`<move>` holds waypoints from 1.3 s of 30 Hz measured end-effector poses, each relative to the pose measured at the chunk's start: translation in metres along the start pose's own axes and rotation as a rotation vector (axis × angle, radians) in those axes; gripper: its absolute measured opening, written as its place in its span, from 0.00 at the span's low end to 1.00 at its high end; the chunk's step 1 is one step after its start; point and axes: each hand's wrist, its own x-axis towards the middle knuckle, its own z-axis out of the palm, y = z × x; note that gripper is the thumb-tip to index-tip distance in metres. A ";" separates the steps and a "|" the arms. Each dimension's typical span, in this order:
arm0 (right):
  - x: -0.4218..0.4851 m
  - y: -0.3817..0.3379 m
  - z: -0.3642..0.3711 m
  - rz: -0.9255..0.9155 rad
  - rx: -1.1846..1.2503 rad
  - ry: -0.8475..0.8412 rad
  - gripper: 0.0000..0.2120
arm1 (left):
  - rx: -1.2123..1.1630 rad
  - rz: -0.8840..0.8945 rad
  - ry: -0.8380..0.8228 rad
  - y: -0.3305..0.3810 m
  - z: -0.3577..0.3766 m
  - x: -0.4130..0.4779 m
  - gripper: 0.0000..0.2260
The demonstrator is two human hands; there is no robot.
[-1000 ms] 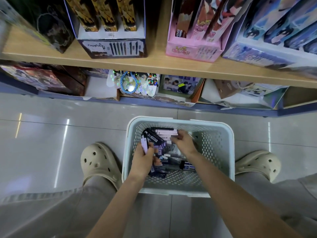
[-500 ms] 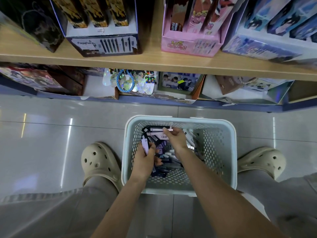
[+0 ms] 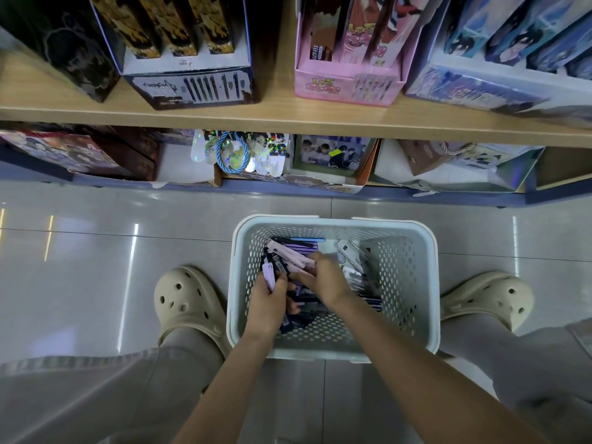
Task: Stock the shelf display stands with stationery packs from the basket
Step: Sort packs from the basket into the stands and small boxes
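Head camera looks steeply down, close over basket (image 3: 333, 347) and shelf (image 3: 288, 118).

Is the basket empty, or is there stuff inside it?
Not empty. Stationery packs lie heaped in the basket, and the left hand and right hand each grip some.

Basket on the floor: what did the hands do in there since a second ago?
The right hand reached to the far side of the pale perforated plastic basket, took hold of a long pale pink pack, and brought it back toward the left hand. The left hand kept its grip on a small bundle of packs. The basket stayed put.
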 end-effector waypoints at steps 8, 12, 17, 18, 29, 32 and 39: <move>-0.007 -0.002 -0.006 -0.022 -0.110 -0.097 0.17 | 0.110 -0.032 0.005 -0.011 0.003 -0.002 0.08; -0.024 0.008 -0.020 0.017 0.046 -0.037 0.11 | -0.025 -0.075 0.000 -0.010 0.003 -0.002 0.08; -0.055 0.011 -0.034 -0.036 0.354 0.121 0.07 | -0.267 -0.181 -0.069 -0.009 0.009 -0.001 0.06; -0.060 0.008 -0.034 -0.072 0.378 0.145 0.07 | -0.306 -0.178 -0.092 -0.007 0.012 -0.003 0.06; -0.062 0.006 -0.037 -0.259 0.146 0.204 0.03 | -0.318 0.007 -0.081 0.008 0.015 -0.013 0.07; -0.041 0.031 -0.053 -0.089 -0.019 0.325 0.14 | -0.327 -0.019 -0.093 0.007 0.010 -0.008 0.06; -0.003 0.053 -0.056 0.118 -0.389 0.153 0.27 | -0.321 -0.041 -0.100 0.002 0.011 -0.003 0.07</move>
